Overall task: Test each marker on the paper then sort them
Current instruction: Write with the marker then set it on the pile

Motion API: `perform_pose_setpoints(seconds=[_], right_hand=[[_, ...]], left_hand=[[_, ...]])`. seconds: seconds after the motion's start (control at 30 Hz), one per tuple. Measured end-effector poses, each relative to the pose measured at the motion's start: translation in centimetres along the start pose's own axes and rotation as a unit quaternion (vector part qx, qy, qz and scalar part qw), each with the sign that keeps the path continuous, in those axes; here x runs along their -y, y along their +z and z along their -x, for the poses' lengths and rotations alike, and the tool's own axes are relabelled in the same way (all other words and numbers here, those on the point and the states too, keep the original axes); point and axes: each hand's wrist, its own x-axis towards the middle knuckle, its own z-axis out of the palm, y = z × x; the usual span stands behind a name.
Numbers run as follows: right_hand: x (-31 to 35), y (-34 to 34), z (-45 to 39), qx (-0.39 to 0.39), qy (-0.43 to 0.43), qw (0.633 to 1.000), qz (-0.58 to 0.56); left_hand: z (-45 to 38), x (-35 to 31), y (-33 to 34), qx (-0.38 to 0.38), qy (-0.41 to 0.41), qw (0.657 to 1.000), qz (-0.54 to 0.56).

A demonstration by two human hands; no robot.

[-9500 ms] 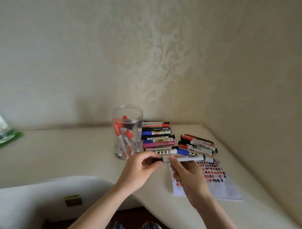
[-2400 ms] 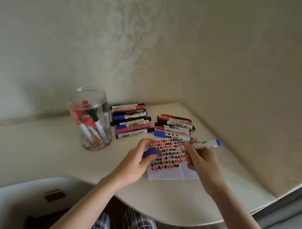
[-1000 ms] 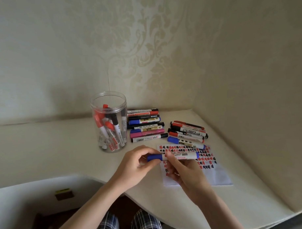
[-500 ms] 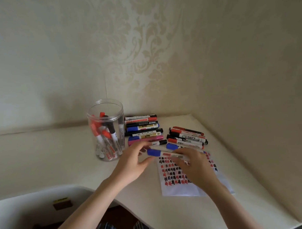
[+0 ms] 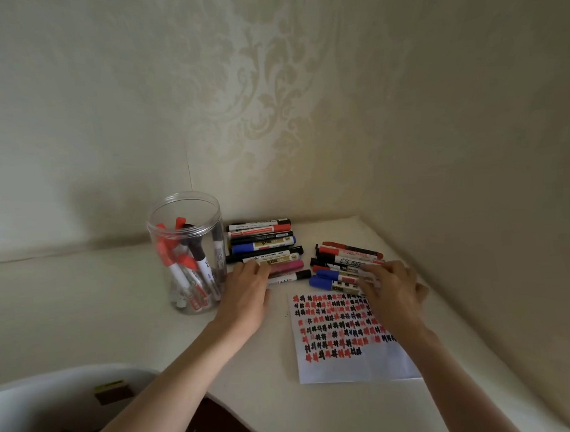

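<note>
Markers lie in two sorted rows at the back corner of the cream table (image 5: 86, 303), their long axes running left to right. Nearest the white paper sheet covered in red and black test marks (image 5: 343, 336) sits a blue-capped white marker (image 5: 336, 283), cap pointing left, at the front of the right-hand row of red, black and blue markers (image 5: 346, 257). The right hand (image 5: 394, 296) rests over that marker's far end with fingers (image 5: 371, 272) spread and lightly curved; whether they still pinch it is hidden. The left hand (image 5: 247, 293) lies flat, fingers straight, touching the left-hand row of capped markers (image 5: 262, 245), just beside the clear plastic jar of untested markers (image 5: 188, 251), which the left hand is nearer.
</note>
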Motion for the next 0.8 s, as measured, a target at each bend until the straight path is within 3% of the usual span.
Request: perform_pose_setpoints(seconds=[0.13, 0.23, 0.33, 0.47, 0.63, 0.67, 0.73, 0.8], right_hand=[[1.4, 0.1, 0.9, -0.106, -0.116, 0.984, -0.081], [4.0, -0.5, 3.0, -0.078, -0.202, 0.965, -0.147], [5.5, -0.7, 4.7, -0.041, -0.228, 0.956, -0.183], [6.6, -0.3, 5.4, -0.070, -0.277, 0.942, -0.178], [6.7, -0.9, 5.7, -0.106, -0.324, 0.923, -0.178], [6.5, -1.3, 6.0, -0.087, -0.304, 0.925, -0.212], [6.6, -2.4, 6.8, 0.009, -0.168, 0.918, -0.358], [6.6, -3.4, 7.4, 0.103, -0.002, 0.854, -0.510]], left_hand=[[-0.3, -0.2, 0.1, 0.013, -0.008, 0.999, -0.036], [-0.3, -0.8, -0.3, 0.034, -0.017, 0.999, -0.024], [0.0, -1.8, -2.1, 0.035, -0.078, 0.991, 0.101], [1.3, -3.9, -5.2, 0.098, -0.098, 0.927, 0.349], [3.7, -4.0, -6.6, 0.144, -0.099, 0.853, 0.493], [4.0, -3.4, -6.5, 0.132, -0.105, 0.853, 0.493], [4.5, -2.4, -6.1, 0.093, -0.108, 0.873, 0.466], [4.9, -1.8, -5.7, 0.063, -0.087, 0.903, 0.417]])
